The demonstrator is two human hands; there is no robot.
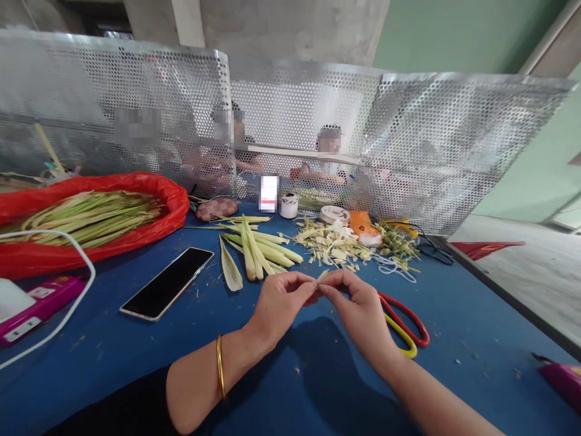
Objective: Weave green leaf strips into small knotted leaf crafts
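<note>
My left hand [281, 300] and my right hand [351, 303] meet over the blue table [318, 375], fingertips pinched together on a small pale leaf strip [321, 276]. A gold bangle sits on my left wrist. Just beyond my hands lie several cut green-yellow leaf pieces [256, 248]. Red and yellow scissor handles [403, 324] rest on the table under and to the right of my right hand.
A red plastic bag [91, 221] of long green leaves lies at the left, a black phone [167, 281] beside it. Leaf scraps [336, 242], tape rolls [289, 204] and a white cable [68, 303] lie around. A perforated metal screen [408, 133] fences the table; people sit behind it.
</note>
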